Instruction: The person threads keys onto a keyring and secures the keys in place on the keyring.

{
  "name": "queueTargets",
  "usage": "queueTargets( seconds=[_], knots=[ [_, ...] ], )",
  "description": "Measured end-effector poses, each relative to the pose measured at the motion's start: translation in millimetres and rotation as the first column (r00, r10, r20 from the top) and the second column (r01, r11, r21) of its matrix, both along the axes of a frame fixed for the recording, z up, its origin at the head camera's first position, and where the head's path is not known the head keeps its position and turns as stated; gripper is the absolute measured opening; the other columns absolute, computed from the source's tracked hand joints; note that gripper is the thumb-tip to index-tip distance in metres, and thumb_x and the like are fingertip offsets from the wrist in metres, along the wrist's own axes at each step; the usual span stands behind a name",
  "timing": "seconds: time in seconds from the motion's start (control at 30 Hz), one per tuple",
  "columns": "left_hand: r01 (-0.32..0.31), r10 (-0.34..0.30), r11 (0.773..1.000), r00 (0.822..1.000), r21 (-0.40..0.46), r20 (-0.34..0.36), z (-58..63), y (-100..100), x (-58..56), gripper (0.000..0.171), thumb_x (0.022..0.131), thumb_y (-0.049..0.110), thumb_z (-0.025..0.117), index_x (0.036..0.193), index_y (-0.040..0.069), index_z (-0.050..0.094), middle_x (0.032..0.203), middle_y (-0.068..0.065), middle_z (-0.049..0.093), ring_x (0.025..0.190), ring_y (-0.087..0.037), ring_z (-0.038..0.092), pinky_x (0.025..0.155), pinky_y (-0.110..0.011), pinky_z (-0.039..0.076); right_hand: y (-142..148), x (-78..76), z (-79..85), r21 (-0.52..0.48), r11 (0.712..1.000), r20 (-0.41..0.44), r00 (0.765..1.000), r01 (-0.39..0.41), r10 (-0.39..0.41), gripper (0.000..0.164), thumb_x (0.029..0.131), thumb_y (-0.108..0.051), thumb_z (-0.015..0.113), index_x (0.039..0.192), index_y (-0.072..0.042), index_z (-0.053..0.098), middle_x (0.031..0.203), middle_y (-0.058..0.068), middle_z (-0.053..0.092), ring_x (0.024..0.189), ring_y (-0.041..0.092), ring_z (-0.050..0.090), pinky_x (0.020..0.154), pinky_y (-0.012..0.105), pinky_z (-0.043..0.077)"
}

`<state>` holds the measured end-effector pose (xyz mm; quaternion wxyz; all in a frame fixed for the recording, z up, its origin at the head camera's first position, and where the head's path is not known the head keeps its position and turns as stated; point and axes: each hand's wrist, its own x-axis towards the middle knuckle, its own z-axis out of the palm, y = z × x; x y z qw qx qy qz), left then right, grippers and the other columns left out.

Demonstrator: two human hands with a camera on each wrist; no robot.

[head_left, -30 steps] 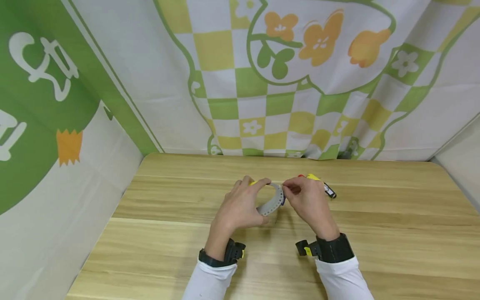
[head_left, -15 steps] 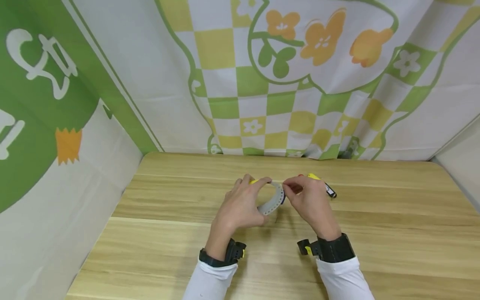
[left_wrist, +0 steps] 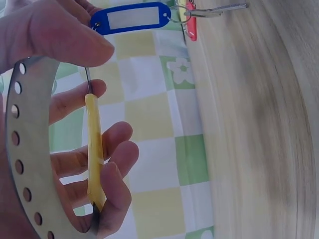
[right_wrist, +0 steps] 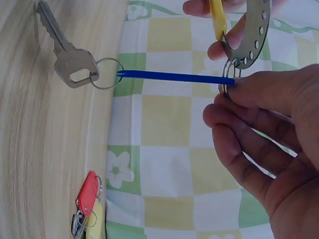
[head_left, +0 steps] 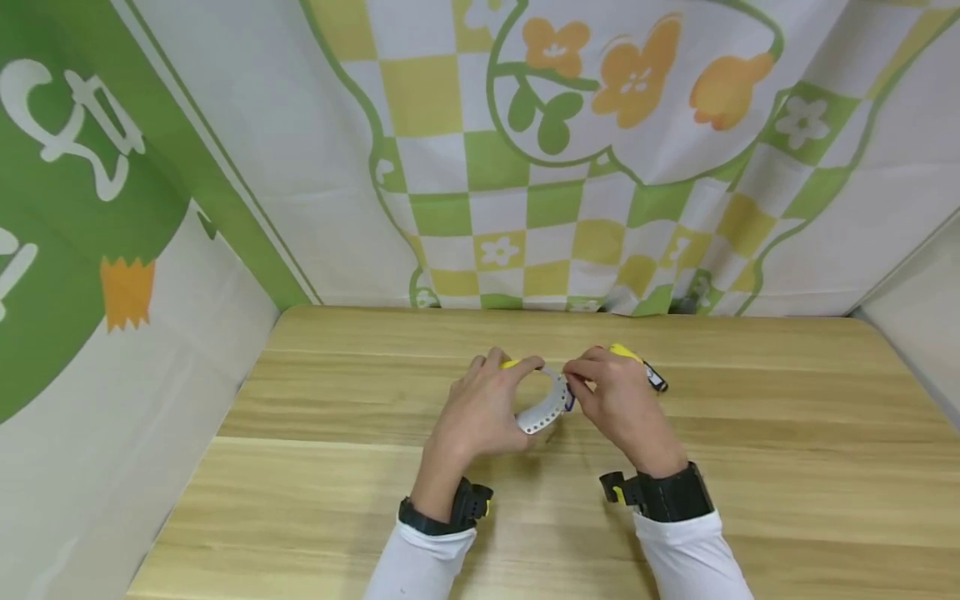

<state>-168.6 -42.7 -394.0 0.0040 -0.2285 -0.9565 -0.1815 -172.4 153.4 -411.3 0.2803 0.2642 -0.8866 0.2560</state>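
Wooden table [head_left: 337,475] with checked curtain [head_left: 551,196] at twelve o'clock. Left hand [head_left: 483,408] holds metal hoop [head_left: 549,407], fingers curled round it. At the hoop's two o'clock, right hand [head_left: 621,408] pinches ring [right_wrist: 227,69] on blue tag [right_wrist: 174,76], key [right_wrist: 70,59] attached. Yellow tag [head_left: 625,351] beyond.

Wood tbl [head_left: 315,500] holds red tag [right_wrist: 88,192], yel tag [head_left: 624,351], blk tag [head_left: 656,377].

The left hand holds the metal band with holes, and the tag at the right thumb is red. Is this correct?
No: the tag at the right thumb is blue, as the right wrist view shows. The left hand does hold the metal band.
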Motion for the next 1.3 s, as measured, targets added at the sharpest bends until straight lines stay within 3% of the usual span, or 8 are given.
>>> queueTargets(
  seconds=[0.13, 0.33, 0.47, 0.67, 0.77, 0.97, 1.17, 1.3],
  knots=[
    [-0.005, 0.005, 1.000, 1.000, 0.017, 0.000, -0.9, 2.3, 0.4, 0.085, 0.057, 0.043, 0.074, 0.135, 0.032, 0.044, 0.114, -0.007, 0.045, 0.093, -0.022, 0.044, 0.061, -0.037, 0.039, 0.8, 0.2, 1.3, -0.039, 0.999, 0.061, 0.997, 0.037, -0.035, 0.007, 0.077, -0.008, 0.067, 0.083, -0.011, 0.070, 0.076, -0.004, 0.061, 0.065, 0.006, 0.054, 0.058, 0.022, 0.043],
    [-0.028, 0.028, 0.999, 1.000, 0.047, -0.012, -2.1, 6.2, 0.3, 0.083, 0.059, 0.045, 0.074, 0.135, 0.033, 0.042, 0.115, -0.007, 0.045, 0.095, -0.023, 0.044, 0.062, -0.039, 0.040, -0.9, 2.4, 3.3, -0.147, 0.976, 0.198, 0.971, 0.162, -0.131, 0.007, 0.079, -0.015, 0.067, 0.084, -0.012, 0.070, 0.072, -0.005, 0.062, 0.063, 0.003, 0.057, 0.059, 0.021, 0.045],
    [-0.038, 0.039, 0.998, 0.999, 0.045, -0.022, -3.0, 6.3, -0.3, 0.084, 0.058, 0.045, 0.074, 0.135, 0.033, 0.043, 0.115, -0.007, 0.045, 0.095, -0.023, 0.044, 0.062, -0.039, 0.040, -1.8, 2.9, 2.7, -0.142, 0.980, 0.159, 0.980, 0.142, -0.119, 0.005, 0.077, -0.012, 0.068, 0.082, -0.011, 0.071, 0.073, -0.002, 0.063, 0.063, 0.005, 0.058, 0.057, 0.020, 0.044],
    [-0.013, 0.013, 1.000, 1.000, 0.006, -0.021, -4.6, 4.8, 0.0, 0.086, 0.055, 0.044, 0.077, 0.134, 0.032, 0.045, 0.117, -0.008, 0.046, 0.097, -0.024, 0.045, 0.064, -0.039, 0.040, 0.7, 2.8, 0.5, -0.014, 0.998, 0.066, 0.996, 0.060, -0.059, 0.007, 0.076, -0.007, 0.068, 0.080, -0.012, 0.071, 0.076, -0.002, 0.062, 0.063, 0.007, 0.055, 0.056, 0.021, 0.043],
    [-0.014, 0.014, 1.000, 1.000, -0.002, -0.014, -5.4, 4.1, 0.6, 0.086, 0.055, 0.044, 0.078, 0.134, 0.033, 0.045, 0.118, -0.008, 0.046, 0.096, -0.023, 0.045, 0.065, -0.039, 0.040, 1.0, 2.3, -0.6, -0.006, 0.999, 0.088, 0.995, 0.043, -0.042, 0.009, 0.075, -0.006, 0.068, 0.080, -0.013, 0.071, 0.076, -0.004, 0.060, 0.062, 0.005, 0.052, 0.056, 0.021, 0.042],
    [-0.009, 0.009, 1.000, 1.000, 0.002, -0.016, -6.0, 4.3, 2.0, 0.084, 0.056, 0.042, 0.077, 0.133, 0.032, 0.046, 0.116, -0.008, 0.046, 0.097, -0.024, 0.045, 0.065, -0.040, 0.040, 2.2, 4.0, -0.8, -0.066, 0.996, 0.214, 0.976, 0.052, -0.037, 0.010, 0.075, -0.007, 0.070, 0.080, -0.016, 0.071, 0.076, -0.007, 0.061, 0.061, 0.002, 0.052, 0.055, 0.021, 0.043],
    [0.000, 0.000, 1.000, 1.000, 0.007, -0.026, -6.2, 3.4, 1.8, 0.082, 0.057, 0.044, 0.076, 0.133, 0.032, 0.046, 0.118, -0.008, 0.046, 0.099, -0.024, 0.045, 0.067, -0.041, 0.040, 1.7, 2.3, -0.2, -0.015, 1.000, 0.152, 0.988, 0.010, -0.007, 0.012, 0.074, -0.004, 0.071, 0.081, -0.014, 0.071, 0.078, -0.005, 0.061, 0.066, 0.004, 0.054, 0.058, 0.020, 0.043],
    [-0.017, 0.019, 0.999, 0.999, 0.039, -0.035, -5.3, 1.6, -0.3, 0.083, 0.057, 0.045, 0.075, 0.133, 0.033, 0.045, 0.118, -0.007, 0.046, 0.098, -0.024, 0.045, 0.065, -0.040, 0.040, -0.5, 0.4, 1.8, -0.064, 0.998, 0.121, 0.992, 0.030, -0.022, 0.011, 0.075, -0.007, 0.071, 0.084, -0.012, 0.071, 0.077, -0.005, 0.062, 0.067, 0.005, 0.057, 0.059, 0.020, 0.044]
  ],
)
